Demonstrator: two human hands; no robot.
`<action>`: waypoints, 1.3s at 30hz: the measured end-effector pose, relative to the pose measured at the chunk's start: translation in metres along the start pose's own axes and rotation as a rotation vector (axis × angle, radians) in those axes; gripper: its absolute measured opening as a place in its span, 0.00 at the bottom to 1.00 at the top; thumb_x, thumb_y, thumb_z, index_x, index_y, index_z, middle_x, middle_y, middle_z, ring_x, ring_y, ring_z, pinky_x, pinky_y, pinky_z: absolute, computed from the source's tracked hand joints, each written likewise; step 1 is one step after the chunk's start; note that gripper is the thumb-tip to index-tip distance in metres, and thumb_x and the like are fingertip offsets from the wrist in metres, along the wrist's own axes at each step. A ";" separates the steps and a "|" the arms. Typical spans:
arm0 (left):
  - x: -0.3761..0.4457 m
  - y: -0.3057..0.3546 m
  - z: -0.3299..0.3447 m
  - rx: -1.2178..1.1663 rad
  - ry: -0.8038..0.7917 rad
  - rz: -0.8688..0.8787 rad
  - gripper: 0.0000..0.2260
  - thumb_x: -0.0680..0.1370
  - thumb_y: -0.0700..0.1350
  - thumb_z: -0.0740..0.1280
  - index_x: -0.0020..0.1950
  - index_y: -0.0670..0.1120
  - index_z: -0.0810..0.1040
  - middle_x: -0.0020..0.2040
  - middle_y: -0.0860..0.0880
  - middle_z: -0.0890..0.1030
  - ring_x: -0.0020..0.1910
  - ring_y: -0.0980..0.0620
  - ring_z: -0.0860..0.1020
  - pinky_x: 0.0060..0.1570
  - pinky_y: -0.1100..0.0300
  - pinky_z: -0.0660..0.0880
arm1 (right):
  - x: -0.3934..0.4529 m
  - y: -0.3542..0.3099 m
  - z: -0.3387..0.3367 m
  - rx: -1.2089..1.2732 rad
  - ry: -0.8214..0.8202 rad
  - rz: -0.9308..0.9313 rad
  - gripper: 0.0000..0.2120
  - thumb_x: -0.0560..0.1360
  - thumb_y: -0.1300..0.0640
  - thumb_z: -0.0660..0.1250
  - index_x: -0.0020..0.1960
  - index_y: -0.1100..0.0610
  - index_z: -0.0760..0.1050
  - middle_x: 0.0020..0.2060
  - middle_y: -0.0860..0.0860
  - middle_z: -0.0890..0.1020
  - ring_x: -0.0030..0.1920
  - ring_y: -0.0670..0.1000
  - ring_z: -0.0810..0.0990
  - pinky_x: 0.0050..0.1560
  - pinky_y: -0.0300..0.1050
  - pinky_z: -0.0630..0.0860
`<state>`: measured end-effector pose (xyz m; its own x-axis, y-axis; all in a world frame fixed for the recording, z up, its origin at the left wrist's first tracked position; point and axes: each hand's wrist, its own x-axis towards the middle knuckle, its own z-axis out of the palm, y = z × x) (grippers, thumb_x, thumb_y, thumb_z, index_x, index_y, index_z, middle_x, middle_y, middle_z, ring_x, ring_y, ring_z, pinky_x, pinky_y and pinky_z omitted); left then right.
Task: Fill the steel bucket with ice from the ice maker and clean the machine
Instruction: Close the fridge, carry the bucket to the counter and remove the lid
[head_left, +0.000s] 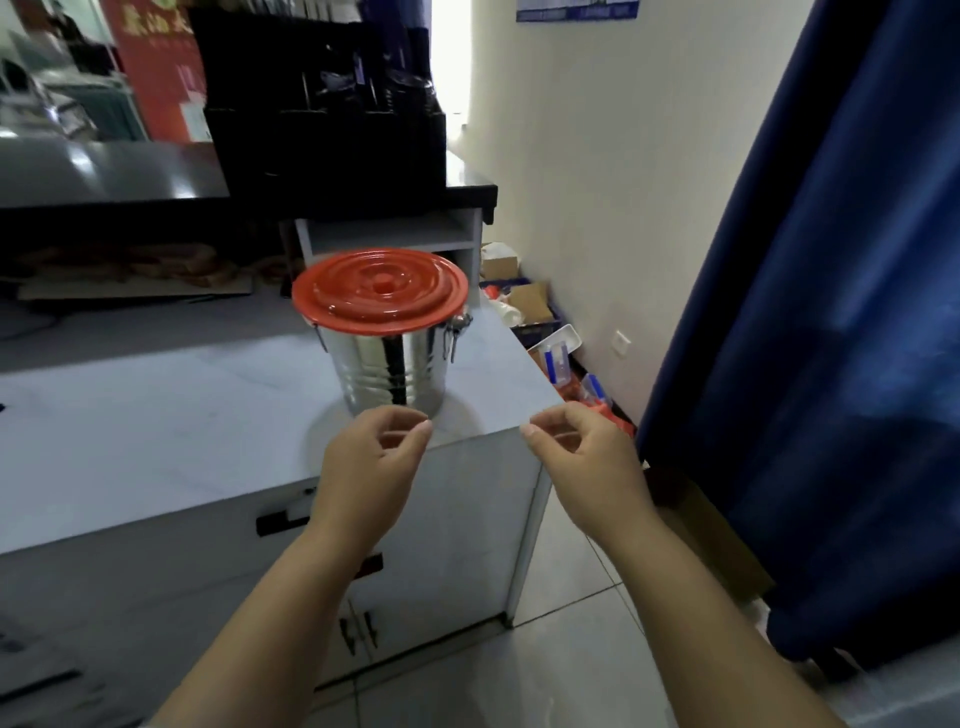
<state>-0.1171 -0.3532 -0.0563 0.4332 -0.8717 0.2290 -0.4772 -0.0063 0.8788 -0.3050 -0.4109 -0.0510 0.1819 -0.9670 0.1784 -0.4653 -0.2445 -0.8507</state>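
The shiny ribbed steel bucket (393, 371) with its round red lid (381, 291) sits near the white table's (156, 415) corner. The left hand (371, 457) and right hand (582, 452) hover loosely curled, fingers holding nothing — a clumsy grab could shove it off the edge.

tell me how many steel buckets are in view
1: the steel bucket with an orange lid stands on the white counter, just beyond both hands; more could be hidden elsewhere.
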 end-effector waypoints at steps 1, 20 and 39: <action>0.004 -0.002 -0.005 0.004 0.020 -0.004 0.03 0.77 0.47 0.67 0.47 0.51 0.81 0.42 0.55 0.82 0.37 0.63 0.77 0.34 0.69 0.70 | 0.006 -0.002 0.005 0.011 -0.006 -0.010 0.06 0.75 0.49 0.68 0.47 0.51 0.78 0.42 0.44 0.81 0.46 0.43 0.79 0.49 0.48 0.79; 0.140 -0.033 -0.060 0.002 0.405 -0.038 0.02 0.77 0.48 0.66 0.47 0.55 0.76 0.45 0.56 0.79 0.45 0.58 0.77 0.41 0.62 0.72 | 0.164 -0.037 0.070 0.069 0.013 -0.131 0.06 0.74 0.49 0.69 0.49 0.46 0.74 0.50 0.44 0.76 0.50 0.43 0.73 0.46 0.35 0.68; 0.209 -0.064 -0.048 -0.120 0.147 -0.190 0.17 0.77 0.54 0.65 0.66 0.59 0.72 0.61 0.55 0.76 0.59 0.54 0.75 0.56 0.57 0.72 | 0.197 -0.032 0.089 0.113 -0.281 0.022 0.28 0.77 0.38 0.58 0.75 0.41 0.56 0.66 0.45 0.72 0.64 0.48 0.72 0.64 0.45 0.69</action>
<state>0.0408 -0.5115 -0.0446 0.6171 -0.7797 0.1059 -0.2863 -0.0971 0.9532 -0.1769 -0.5875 -0.0323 0.4128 -0.9104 0.0289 -0.3755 -0.1990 -0.9052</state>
